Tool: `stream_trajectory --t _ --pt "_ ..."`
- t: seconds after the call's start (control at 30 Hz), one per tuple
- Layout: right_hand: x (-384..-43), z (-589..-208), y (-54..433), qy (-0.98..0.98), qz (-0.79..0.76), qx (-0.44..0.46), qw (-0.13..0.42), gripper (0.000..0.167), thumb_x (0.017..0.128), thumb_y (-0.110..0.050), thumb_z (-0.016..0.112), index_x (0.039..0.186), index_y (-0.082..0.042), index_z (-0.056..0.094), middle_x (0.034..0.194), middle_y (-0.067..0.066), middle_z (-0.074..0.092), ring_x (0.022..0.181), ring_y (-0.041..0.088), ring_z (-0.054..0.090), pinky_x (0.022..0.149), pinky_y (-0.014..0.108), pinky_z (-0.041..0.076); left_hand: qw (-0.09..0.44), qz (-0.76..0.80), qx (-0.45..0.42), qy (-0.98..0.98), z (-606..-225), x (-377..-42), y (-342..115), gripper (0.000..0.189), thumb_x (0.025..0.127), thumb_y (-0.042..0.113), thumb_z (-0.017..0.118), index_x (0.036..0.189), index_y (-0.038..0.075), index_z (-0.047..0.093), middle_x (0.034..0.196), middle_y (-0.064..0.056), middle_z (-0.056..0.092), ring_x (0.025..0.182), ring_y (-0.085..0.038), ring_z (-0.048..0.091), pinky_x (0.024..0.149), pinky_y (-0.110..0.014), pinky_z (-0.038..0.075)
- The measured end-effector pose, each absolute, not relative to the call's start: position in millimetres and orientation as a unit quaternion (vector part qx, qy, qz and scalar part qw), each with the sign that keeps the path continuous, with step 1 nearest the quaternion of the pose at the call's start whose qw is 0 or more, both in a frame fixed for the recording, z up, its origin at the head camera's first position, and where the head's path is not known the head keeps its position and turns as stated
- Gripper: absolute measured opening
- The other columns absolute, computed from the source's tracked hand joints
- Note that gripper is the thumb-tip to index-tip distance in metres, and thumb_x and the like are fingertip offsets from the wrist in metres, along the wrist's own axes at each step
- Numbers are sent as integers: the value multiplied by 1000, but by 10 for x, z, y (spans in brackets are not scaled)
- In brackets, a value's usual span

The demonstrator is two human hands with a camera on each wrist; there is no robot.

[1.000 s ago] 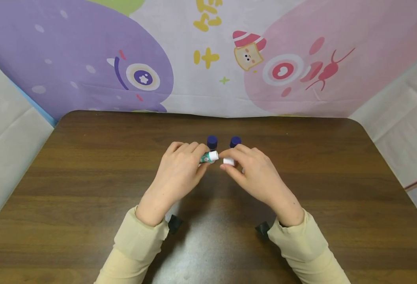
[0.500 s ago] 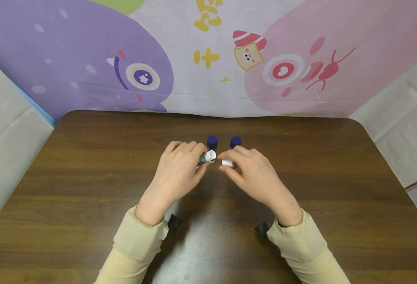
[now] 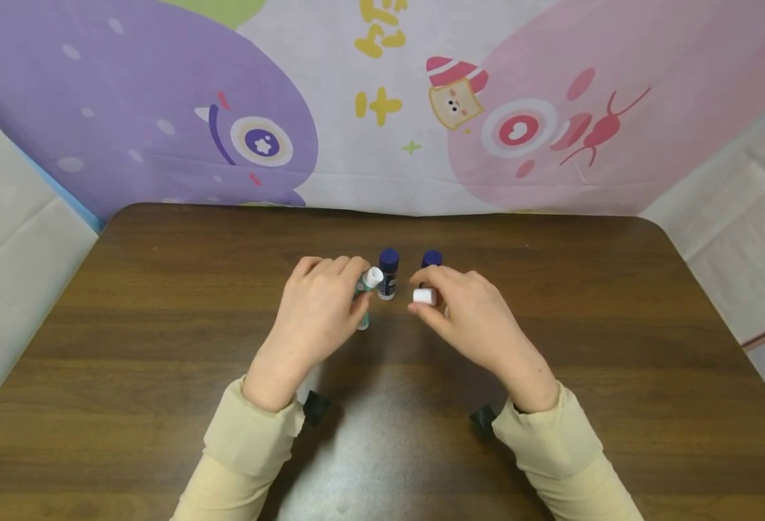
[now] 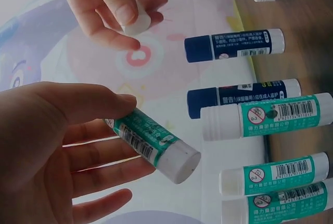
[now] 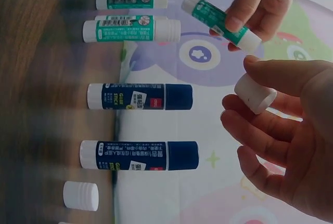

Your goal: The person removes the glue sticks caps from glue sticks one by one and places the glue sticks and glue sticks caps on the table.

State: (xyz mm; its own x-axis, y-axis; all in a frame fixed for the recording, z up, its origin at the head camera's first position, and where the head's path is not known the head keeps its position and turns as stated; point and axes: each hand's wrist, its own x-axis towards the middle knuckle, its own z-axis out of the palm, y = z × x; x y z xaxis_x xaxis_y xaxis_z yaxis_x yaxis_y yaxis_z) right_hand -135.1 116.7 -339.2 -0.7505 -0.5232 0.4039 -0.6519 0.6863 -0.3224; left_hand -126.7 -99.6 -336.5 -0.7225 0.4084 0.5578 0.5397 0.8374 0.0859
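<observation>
In my left hand (image 3: 320, 307) I hold a green glue stick (image 4: 139, 135) between thumb and fingers. Its white end (image 3: 373, 276) tilts up toward the head camera and looks uncapped. My right hand (image 3: 470, 311) pinches a white cap (image 5: 255, 94) between thumb and fingertips, apart from the glue stick. Just beyond the hands two navy glue sticks stand upright: the left one (image 3: 389, 275) in plain sight, the right one (image 3: 431, 260) partly covered by my right hand.
Several green glue sticks (image 4: 285, 174) stand on the brown table (image 3: 161, 347) left of the navy ones, mostly behind my left hand in the head view. A loose white cap (image 5: 80, 196) sits to the right of the navy glue sticks. A printed cloth (image 3: 382, 166) hangs behind the table.
My left hand has moved left with the green glue stick, away from the right hand, uncovering the left navy glue stick. The held stick has turned more upright. The right hand barely shifted.
</observation>
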Motion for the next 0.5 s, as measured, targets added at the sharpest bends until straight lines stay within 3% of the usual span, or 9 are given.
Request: stream_trajectory --t 0.3,0.5 --pt "-1389 -3375 1251 -928 221 282 102 23 86 -29 75 88 -10 62 66 -7 55 52 10 44 52 30 39 260 -127 -236 -928 -3371 -1284 -1063 28 78 9 75 102 2 63 72 -6 68 71 -25 67 84 -42 47" --pt "-1439 -3364 1364 -951 190 231 81 18 86 -27 76 88 -12 65 74 -4 62 58 14 50 56 35 44 265 -141 -195 -934 -3357 -1285 -1075 17 76 2 71 91 3 63 75 -7 63 73 -29 65 81 -44 47"
